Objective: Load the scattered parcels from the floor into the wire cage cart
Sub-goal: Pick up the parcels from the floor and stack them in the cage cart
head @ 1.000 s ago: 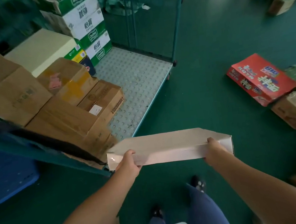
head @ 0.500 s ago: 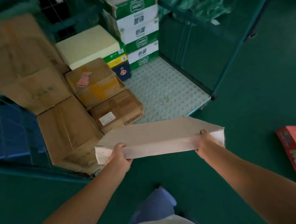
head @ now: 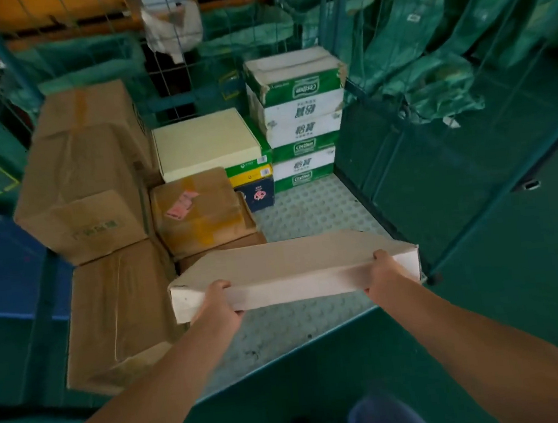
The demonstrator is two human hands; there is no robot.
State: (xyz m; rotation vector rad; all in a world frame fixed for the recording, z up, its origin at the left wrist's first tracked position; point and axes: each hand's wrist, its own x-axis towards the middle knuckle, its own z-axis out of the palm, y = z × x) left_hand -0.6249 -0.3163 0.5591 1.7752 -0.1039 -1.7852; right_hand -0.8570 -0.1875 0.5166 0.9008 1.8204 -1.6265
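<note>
Left hand: the left hand (head: 219,302) grips the near left end of the flat box (head: 287,272), fingers curled under it.
Right hand: the right hand (head: 385,269) grips the near right end, thumb on the top edge.
Flat box: pale, long, held level between both hands above the front of the cart floor (head: 311,208).
Cart: wire walls; brown cartons (head: 95,182) are stacked on the left, a cream box (head: 206,143) sits at the back, and green-and-white cartons (head: 298,112) stand in the back right corner.
Behind cart: green sacks (head: 443,56).
</note>
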